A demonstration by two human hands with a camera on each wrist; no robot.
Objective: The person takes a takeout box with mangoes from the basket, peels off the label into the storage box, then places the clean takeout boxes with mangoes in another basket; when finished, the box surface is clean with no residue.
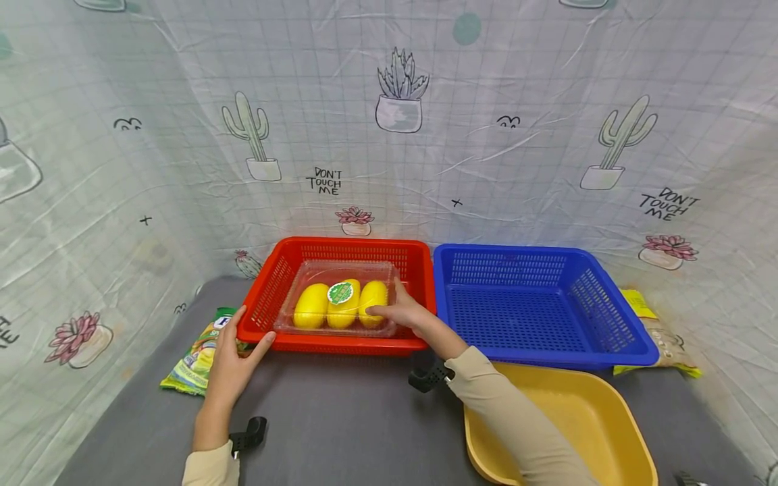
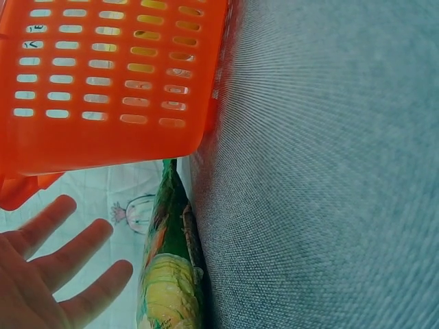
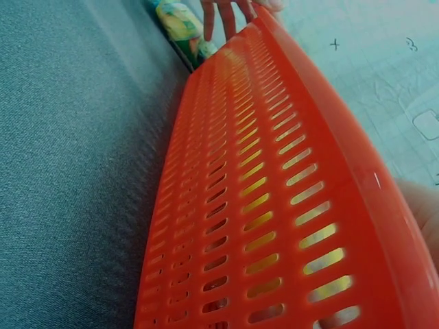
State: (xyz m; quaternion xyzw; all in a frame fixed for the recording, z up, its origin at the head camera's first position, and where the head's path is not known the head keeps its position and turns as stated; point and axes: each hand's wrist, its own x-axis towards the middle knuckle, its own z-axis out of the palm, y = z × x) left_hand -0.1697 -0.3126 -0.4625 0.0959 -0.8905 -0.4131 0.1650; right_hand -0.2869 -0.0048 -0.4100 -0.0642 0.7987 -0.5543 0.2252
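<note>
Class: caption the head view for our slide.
Right hand gripping a clear box of yellow fruit in the red basket; left hand at its rim.

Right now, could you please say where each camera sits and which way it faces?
Head: worn on the head, looking forward and down at the clear container in the red basket; left hand and right hand show.
Left wrist: on that wrist, facing the basket's slotted wall and a packet; left hand partly shows.
Right wrist: on that wrist, looking along the basket's outside; left hand at top, part of right hand at right.
Both wrist views share basket, packet and left hand.
</note>
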